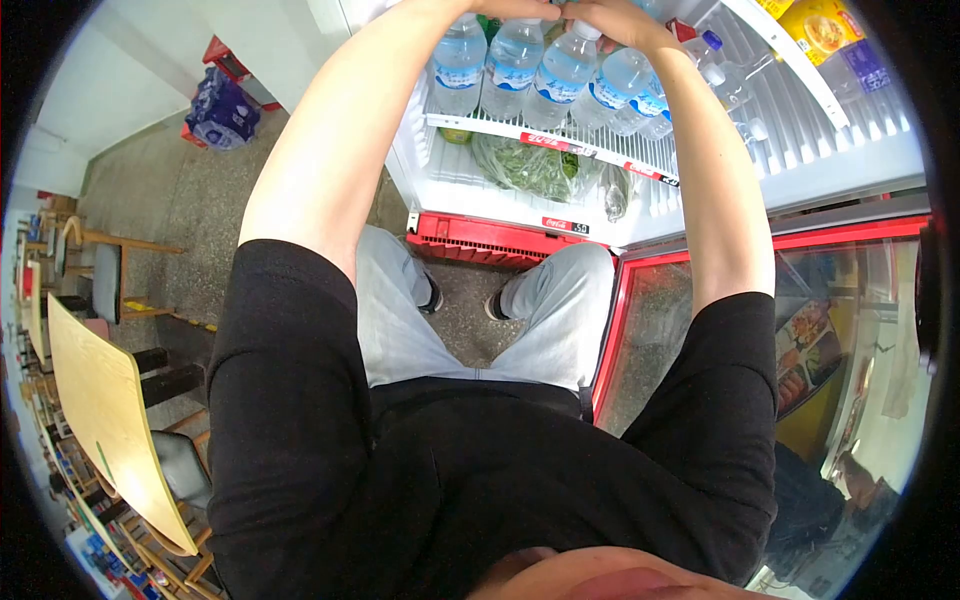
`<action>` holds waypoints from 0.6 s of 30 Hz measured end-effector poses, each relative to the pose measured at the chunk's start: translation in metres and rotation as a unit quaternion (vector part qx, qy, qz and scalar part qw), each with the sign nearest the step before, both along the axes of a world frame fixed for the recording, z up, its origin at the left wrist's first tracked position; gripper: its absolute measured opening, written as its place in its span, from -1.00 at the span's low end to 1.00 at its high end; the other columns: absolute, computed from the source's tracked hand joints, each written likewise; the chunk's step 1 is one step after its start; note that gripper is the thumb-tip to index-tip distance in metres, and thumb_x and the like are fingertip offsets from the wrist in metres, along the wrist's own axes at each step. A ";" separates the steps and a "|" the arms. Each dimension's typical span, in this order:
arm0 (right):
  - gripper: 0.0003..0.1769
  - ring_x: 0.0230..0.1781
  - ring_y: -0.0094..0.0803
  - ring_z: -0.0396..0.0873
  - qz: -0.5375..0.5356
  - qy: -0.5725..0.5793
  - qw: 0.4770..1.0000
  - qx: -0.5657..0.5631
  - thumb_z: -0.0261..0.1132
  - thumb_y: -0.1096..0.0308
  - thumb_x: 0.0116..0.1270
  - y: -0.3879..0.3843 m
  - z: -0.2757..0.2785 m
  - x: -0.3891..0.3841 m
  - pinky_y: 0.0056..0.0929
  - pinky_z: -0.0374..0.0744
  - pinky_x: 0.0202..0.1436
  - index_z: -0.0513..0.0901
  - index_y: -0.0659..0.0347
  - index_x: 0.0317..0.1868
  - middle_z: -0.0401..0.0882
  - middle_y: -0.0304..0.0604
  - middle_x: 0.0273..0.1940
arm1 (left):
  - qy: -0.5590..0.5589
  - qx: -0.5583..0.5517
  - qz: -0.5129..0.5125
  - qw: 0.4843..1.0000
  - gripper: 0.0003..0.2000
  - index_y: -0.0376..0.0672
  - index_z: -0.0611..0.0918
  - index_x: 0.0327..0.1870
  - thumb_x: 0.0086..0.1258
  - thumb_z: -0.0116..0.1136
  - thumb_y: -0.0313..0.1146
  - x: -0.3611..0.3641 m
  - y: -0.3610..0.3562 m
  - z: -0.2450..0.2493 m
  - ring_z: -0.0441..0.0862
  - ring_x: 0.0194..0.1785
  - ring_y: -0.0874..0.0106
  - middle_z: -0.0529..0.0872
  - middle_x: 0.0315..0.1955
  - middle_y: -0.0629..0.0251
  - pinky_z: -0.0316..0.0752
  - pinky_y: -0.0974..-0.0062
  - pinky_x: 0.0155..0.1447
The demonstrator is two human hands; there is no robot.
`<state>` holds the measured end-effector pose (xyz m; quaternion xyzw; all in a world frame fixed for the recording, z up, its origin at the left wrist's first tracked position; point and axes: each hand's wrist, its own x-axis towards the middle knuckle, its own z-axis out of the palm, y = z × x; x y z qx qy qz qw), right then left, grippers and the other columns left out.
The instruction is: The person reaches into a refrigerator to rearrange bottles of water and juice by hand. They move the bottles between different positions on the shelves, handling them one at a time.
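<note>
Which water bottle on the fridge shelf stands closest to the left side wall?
The leftmost bottle in the front row: it stands right beside the white side wall, while the others are lined up to its right.

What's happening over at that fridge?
Someone in a black top is reaching into an open fridge with both bare hands. The left hand and right hand nearly meet over the tops of the blue-labelled bottles on a shelf. Both hands are at the picture's edge, so I can't tell whether either has a grip on a bottle. Below the bottles sits a clear bag of leafy greens.
</note>
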<state>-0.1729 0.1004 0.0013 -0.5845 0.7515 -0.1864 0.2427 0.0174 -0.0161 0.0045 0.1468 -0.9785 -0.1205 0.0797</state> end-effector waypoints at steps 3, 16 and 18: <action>-0.40 -0.48 -0.26 0.71 -0.005 0.002 1.000 0.000 0.28 -0.11 0.35 -0.002 -0.002 -0.003 -0.33 0.69 -0.39 0.78 0.37 -0.05 0.70 -0.02 -0.27 | -0.008 0.015 0.004 1.000 -0.50 -0.16 0.78 -0.29 0.35 0.19 0.19 0.001 0.001 0.002 0.78 -0.20 0.11 0.82 -0.32 0.04 0.59 0.16 -0.05; -0.42 -0.46 -0.24 0.72 -0.013 0.002 1.000 -0.011 0.30 -0.07 0.33 -0.002 -0.003 -0.002 -0.31 0.70 -0.39 0.79 0.38 -0.05 0.72 -0.01 -0.26 | -0.011 0.035 0.003 0.999 -0.48 -0.17 0.78 -0.18 0.34 0.18 0.19 0.004 0.005 0.004 0.78 -0.15 0.08 0.83 -0.25 0.00 0.59 0.17 0.01; -0.42 -0.46 -0.24 0.72 -0.012 -0.006 1.000 -0.016 0.30 -0.07 0.33 -0.002 -0.005 -0.003 -0.31 0.70 -0.38 0.79 0.38 -0.06 0.72 0.00 -0.26 | -0.009 0.035 0.001 0.999 -0.48 -0.20 0.77 -0.22 0.33 0.18 0.18 0.003 0.004 0.003 0.78 -0.18 0.09 0.82 -0.29 -0.01 0.59 0.17 -0.03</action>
